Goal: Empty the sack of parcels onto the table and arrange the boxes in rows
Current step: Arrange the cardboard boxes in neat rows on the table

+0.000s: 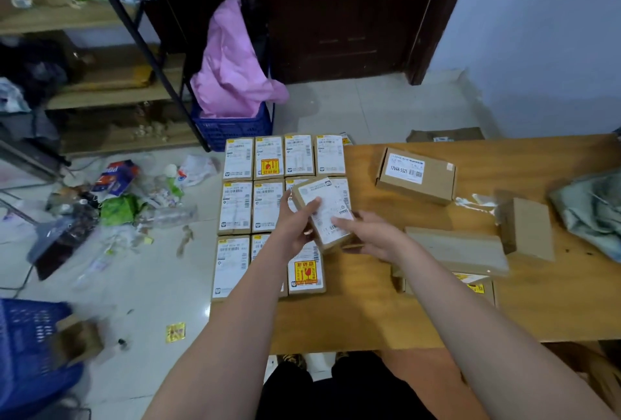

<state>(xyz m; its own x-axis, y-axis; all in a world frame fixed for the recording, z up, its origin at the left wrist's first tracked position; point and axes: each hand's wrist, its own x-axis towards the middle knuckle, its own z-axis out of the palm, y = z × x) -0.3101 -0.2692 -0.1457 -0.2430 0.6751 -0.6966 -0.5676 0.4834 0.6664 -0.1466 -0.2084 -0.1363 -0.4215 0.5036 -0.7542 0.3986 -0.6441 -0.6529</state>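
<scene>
Above the left half of the wooden tabletop (386, 312), both hands held one labelled cardboard box (324, 213), tilted and lifted clear of the rows beneath. Left hand (295, 224): fingers (311, 206) curled over the box's near-left edge, thumb underneath. Right hand (368, 233): fingers (342, 221) laid across the white label at the box's 5 o'clock corner, gripping it from that side. Beneath, the arranged boxes (237, 206) lay label-up in three rows, edges touching, running from the tabletop's 12 o'clock edge toward the viewer; two bore yellow-and-red stickers. At 2 o'clock from the held box sat a larger printed carton (416, 176), apart from the rows. At 3 o'clock lay unsorted plain boxes (526, 229), one standing on end. A grey-green sack (591, 208) lay crumpled at the tabletop's far right. Litter (117, 204) covered the floor at 9 o'clock.
</scene>
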